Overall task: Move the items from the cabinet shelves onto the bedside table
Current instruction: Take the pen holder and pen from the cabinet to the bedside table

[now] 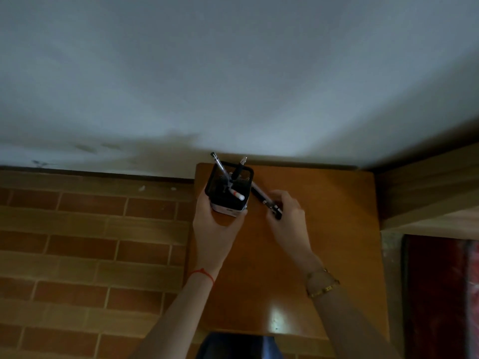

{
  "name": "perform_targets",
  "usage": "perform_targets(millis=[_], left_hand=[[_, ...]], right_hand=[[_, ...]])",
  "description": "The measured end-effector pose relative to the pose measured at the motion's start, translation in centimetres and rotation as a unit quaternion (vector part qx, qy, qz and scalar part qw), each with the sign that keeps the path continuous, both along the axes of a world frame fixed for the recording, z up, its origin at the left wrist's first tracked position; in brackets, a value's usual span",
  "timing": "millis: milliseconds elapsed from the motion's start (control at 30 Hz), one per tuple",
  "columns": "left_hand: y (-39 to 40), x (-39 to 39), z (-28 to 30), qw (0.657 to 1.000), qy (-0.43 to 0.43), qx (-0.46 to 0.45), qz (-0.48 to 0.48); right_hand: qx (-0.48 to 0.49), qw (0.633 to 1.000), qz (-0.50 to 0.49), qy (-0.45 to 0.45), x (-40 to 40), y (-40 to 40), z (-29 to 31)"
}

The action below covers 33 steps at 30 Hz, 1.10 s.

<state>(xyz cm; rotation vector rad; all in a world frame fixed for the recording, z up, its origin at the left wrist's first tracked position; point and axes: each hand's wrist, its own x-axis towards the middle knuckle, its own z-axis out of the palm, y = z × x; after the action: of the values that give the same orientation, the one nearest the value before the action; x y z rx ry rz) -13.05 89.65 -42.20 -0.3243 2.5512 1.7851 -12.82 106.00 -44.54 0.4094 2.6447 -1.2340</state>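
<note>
At the tabletop's (311,242) far left corner, both hands busy
Left hand (215,224) grips the pen cup (228,193) from its near side; right hand (287,211) pinches a pen (267,203) just beside the cup

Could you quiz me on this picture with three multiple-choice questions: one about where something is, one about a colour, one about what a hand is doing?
1. Where is the pen holder?
A. on the floor
B. at the far left corner of the bedside table
C. on the bed

2. What colour is the string on the left wrist?
A. red
B. green
C. white

3. What is the right hand doing?
A. hanging idle
B. lying flat on the table
C. holding a dark pen

Answers: 1 B, the left hand holds it at that corner. 2 A, the string is red. 3 C, its fingers curl round the pen.
</note>
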Motion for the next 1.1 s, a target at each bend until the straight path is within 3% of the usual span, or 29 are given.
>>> perform_targets(millis=[400,700,900,1100], left_hand=[[-0.3,0.0,-2.1,0.999,-0.025,-0.021,0.004],[-0.9,1.0,-1.9,0.995,-0.091,-0.041,-0.016],[-3.3,2.4,0.8,0.984,-0.12,-0.119,-0.059],[-6.7,5.0,7.9,0.952,-0.102,-0.254,-0.136]], right_hand=[[0.073,0.992,0.05,0.095,0.4,-0.3,-2.0],[0.129,0.986,0.051,0.094,0.9,0.0,-1.0],[0.157,0.982,0.059,0.088,2.7,1.0,2.9],[0.166,0.979,0.062,0.1,6.0,2.2,10.5]])
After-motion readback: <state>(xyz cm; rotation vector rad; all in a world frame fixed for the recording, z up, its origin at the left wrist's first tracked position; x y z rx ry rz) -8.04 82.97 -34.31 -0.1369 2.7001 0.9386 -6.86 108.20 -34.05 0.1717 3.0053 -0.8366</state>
